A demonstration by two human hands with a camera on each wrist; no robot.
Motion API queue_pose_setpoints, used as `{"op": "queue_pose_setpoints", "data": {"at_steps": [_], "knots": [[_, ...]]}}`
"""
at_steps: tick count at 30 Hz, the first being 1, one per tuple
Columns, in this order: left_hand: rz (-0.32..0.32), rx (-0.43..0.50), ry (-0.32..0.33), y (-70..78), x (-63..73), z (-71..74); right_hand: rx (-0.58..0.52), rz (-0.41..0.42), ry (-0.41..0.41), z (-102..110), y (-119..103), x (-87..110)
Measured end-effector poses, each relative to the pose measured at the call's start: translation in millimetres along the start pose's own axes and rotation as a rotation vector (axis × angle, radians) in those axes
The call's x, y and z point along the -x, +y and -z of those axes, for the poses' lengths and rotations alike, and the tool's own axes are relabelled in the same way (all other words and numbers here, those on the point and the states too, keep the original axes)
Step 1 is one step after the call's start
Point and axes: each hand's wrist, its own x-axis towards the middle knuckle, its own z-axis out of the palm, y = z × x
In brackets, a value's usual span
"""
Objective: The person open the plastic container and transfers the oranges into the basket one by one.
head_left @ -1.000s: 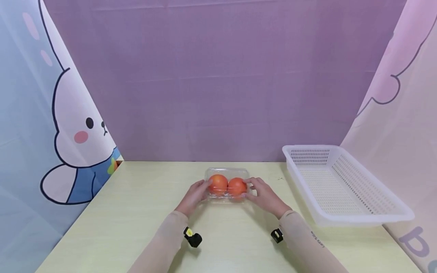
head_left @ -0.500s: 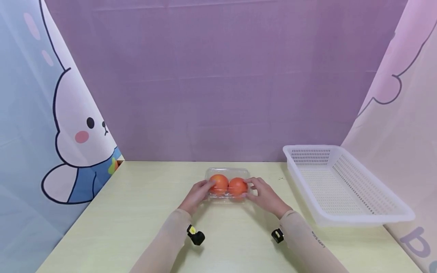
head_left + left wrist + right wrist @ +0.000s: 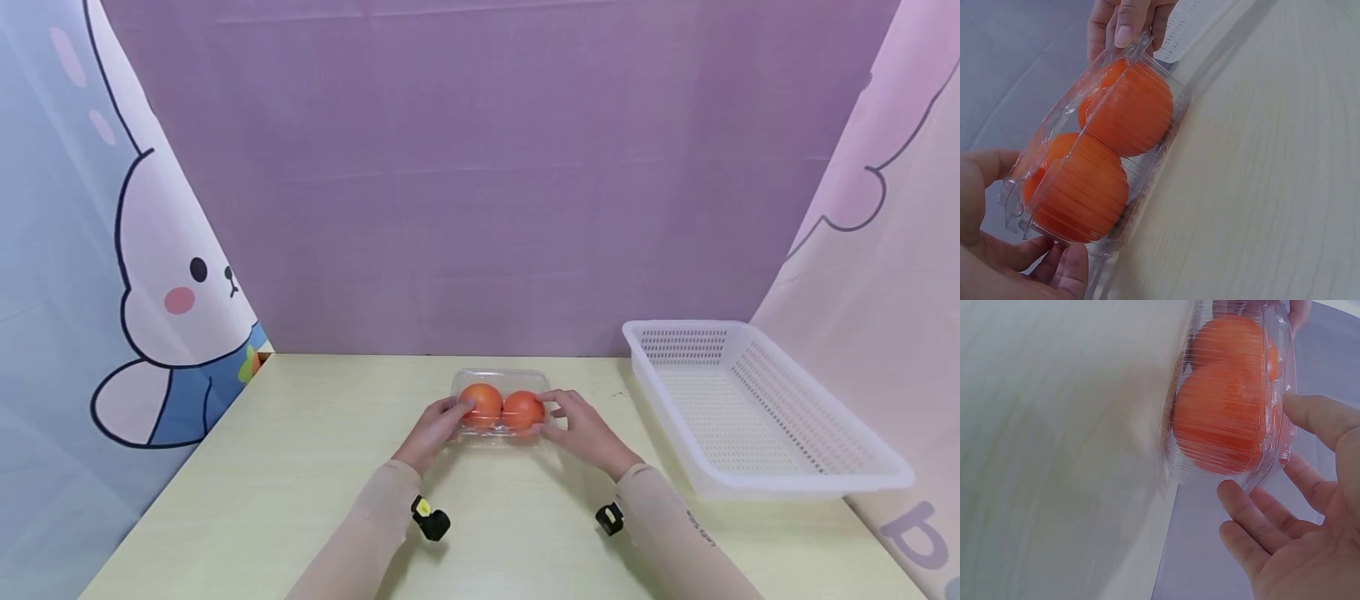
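Observation:
A clear plastic clamshell box (image 3: pixel 501 377) sits on the pale wooden table (image 3: pixel 510 542) near its far edge, its lid down over the fruit. Inside are two round orange fruits (image 3: pixel 480 404), side by side. My left hand (image 3: pixel 432 430) grips the box's left end, thumb over the lid and the other fingers at the side. Across from it, my right hand (image 3: pixel 587 432) pinches the right end between thumb and index finger. The right wrist view shows the remaining fingers of that hand (image 3: pixel 1310 512) spread along the end wall (image 3: pixel 1179 465).
A white plastic basket (image 3: pixel 795 481) with slotted walls stands at the right of the table. Behind the table hangs a purple cloth (image 3: pixel 487 183). A printed rabbit curtain (image 3: pixel 180 283) covers the left side. Small black devices (image 3: pixel 431 521) are strapped at both wrists.
My left hand has shifted slightly to the right, its thumb now farther over the lid. The right hand and the box stay almost where they were.

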Motion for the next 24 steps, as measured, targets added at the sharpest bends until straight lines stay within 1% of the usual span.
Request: {"op": "queue_pose_setpoints", "data": {"at_steps": [5,10,12,18,24], "knots": [[0.002,-0.006,0.003,0.0,-0.2,0.0,-0.022,-0.023,0.006,-1.6,-0.7,0.8],[-0.001,-0.014,0.004,0.1,0.6,-0.3,-0.085,-0.09,-0.003,-2.2,-0.5,2.8],[-0.002,-0.013,0.003,0.0,0.9,-0.4,-0.104,-0.124,-0.019,-2.1,-0.9,4.0],[-0.002,-0.018,0.005,0.4,1.5,-0.7,-0.125,-0.181,-0.074,-3.8,-0.7,6.9],[0.0,-0.022,0.01,0.1,1.3,-0.9,-0.163,-0.244,-0.111,-7.4,0.3,8.8]]}}
